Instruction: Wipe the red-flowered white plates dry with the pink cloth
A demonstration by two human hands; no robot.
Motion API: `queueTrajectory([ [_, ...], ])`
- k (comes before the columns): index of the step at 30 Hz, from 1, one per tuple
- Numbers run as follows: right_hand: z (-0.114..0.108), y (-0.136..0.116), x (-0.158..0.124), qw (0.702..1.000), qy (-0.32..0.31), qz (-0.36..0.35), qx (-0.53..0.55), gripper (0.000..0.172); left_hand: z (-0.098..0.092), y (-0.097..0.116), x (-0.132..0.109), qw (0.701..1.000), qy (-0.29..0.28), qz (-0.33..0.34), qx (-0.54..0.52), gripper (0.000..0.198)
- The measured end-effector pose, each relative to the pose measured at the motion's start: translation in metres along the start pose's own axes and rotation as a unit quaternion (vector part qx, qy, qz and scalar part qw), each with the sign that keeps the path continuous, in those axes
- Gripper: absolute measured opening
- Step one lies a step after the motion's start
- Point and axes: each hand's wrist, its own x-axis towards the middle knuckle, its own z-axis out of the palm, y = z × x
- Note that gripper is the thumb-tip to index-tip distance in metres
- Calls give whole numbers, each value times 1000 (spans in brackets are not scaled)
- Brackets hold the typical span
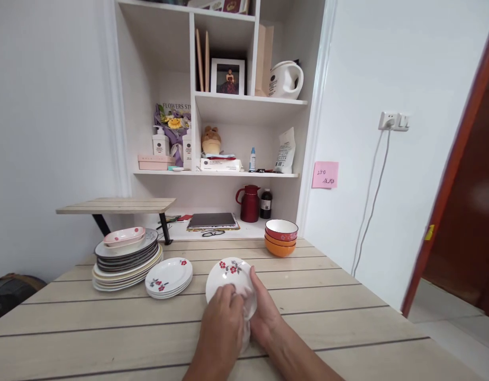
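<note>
A small white plate (217,275) with red flowers and grey leaves is held tilted above the table. My right hand (267,315) grips it at the right edge, thumb along the rim and the other fingers hidden behind. Over the plate's lower middle my left hand (223,325) is closed on a thin white cloth or tissue (246,336), which presses on the plate's face and hangs down between my hands. Just to the left lies a short stack of matching flowered plates (171,275).
At the left stands a taller stack of plates (127,264) topped by pink dishes (124,236), near a small raised shelf (117,205). Stacked red and orange bowls (281,239) sit at the table's back right. Behind are a laptop (211,220), glasses (213,233) and a red jug (250,203).
</note>
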Motion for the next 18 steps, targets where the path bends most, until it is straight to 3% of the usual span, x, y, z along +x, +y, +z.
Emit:
queueTrajectory([
  [3, 3, 3, -2, 999, 32, 30, -23, 57, 3, 5, 2, 999, 13, 22, -29, 28],
  [5, 6, 8, -1, 999, 31, 24, -35, 53, 2, -2, 5, 999, 16, -26, -28, 23],
  [8, 9, 13, 2, 999, -18, -2, -34, 54, -5, -19, 10, 988, 43, -145, 26, 24],
  [11, 7, 12, 4, 999, -45, -19, -23, 59, -11, -31, 10, 976, 48, -198, 78, 21],
  [14, 4, 6, 4, 999, -24, -33, -7, 61, -11, -31, 7, 975, 49, -203, 82, 22],
  [18, 3, -3, 0, 998, -23, -50, 12, 59, -6, -15, 4, 984, 23, -171, 38, 25],
])
